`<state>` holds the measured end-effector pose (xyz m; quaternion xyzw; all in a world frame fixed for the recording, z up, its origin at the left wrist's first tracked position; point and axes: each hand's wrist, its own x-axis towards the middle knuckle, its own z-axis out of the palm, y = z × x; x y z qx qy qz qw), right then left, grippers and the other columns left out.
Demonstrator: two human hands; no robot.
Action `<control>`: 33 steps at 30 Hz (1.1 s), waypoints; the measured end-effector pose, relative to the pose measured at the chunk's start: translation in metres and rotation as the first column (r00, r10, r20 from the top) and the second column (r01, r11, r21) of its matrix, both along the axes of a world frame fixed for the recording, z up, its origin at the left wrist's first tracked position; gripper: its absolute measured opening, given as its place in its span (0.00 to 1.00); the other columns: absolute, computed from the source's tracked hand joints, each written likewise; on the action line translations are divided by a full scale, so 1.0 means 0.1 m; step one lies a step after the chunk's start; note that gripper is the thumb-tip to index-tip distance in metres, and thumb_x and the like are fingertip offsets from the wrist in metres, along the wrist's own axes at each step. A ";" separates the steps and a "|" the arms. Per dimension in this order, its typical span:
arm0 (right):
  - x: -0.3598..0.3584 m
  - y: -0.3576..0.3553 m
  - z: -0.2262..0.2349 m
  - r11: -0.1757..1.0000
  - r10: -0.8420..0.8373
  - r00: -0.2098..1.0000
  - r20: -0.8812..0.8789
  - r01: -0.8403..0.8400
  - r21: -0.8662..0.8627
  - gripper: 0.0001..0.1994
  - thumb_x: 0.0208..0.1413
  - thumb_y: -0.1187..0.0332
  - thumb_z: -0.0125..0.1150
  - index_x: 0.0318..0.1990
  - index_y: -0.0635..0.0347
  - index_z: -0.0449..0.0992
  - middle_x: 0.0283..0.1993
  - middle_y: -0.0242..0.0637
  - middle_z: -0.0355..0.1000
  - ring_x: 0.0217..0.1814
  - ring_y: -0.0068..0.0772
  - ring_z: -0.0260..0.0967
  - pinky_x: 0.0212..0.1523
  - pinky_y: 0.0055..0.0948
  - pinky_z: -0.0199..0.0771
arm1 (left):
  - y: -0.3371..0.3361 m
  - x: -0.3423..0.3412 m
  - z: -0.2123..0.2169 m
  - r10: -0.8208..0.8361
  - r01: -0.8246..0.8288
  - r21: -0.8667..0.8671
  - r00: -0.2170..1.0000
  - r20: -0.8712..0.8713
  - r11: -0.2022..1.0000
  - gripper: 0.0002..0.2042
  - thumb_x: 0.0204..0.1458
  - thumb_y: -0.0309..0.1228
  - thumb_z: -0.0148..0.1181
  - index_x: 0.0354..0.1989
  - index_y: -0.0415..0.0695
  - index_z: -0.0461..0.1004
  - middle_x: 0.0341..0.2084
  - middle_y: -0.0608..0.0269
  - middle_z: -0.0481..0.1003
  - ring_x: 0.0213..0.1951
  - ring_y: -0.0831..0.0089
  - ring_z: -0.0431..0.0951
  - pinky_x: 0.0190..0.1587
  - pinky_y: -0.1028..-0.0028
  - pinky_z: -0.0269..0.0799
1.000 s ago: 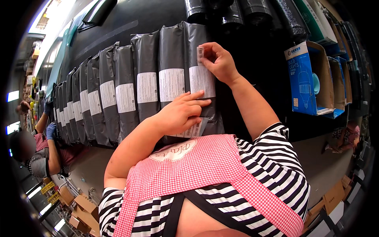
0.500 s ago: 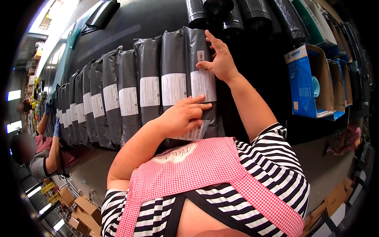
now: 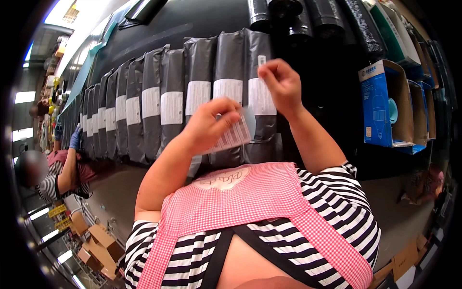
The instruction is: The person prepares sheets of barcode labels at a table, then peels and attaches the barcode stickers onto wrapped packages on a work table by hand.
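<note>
My left hand (image 3: 211,123) is closed on a sheet of barcode labels (image 3: 237,132) with a pale blue backing, held over the near parts of the packages. My right hand (image 3: 284,86) is closed, thumb against the curled fingers, above the rightmost grey plastic package (image 3: 260,45). Whatever the fingertips hold, if anything, is too small or hidden to name. On that package sit a small barcode label (image 3: 261,60), beside my right thumb, and a large white printed label (image 3: 260,98). A similar labelled package (image 3: 229,53) stands to its left.
Several more labelled grey packages (image 3: 172,67) run in a row to the left along the black table (image 3: 202,17). Black wrapped rolls (image 3: 325,14) lie at the back right. Blue open cartons (image 3: 373,106) stand at right. A gloved co-worker (image 3: 67,168) works at far left.
My right hand has gone from spread fingers on the rightmost package to closed fingers. My left hand has lifted the label sheet, its fingers now curled. The view has shifted slightly.
</note>
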<state>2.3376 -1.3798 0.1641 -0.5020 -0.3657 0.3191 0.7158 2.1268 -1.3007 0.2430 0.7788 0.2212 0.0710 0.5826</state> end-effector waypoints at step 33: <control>-1.07 -0.23 0.33 0.885 0.322 0.944 0.064 -0.276 -0.376 0.04 0.55 0.72 0.64 0.34 0.64 0.78 0.30 0.32 0.76 0.32 0.18 0.70 0.36 0.20 0.70 | -0.15 -0.85 0.16 0.446 -0.376 0.339 0.881 -0.160 0.862 0.15 0.45 0.35 0.72 0.23 0.37 0.73 0.22 0.60 0.73 0.23 0.74 0.71 0.29 0.73 0.66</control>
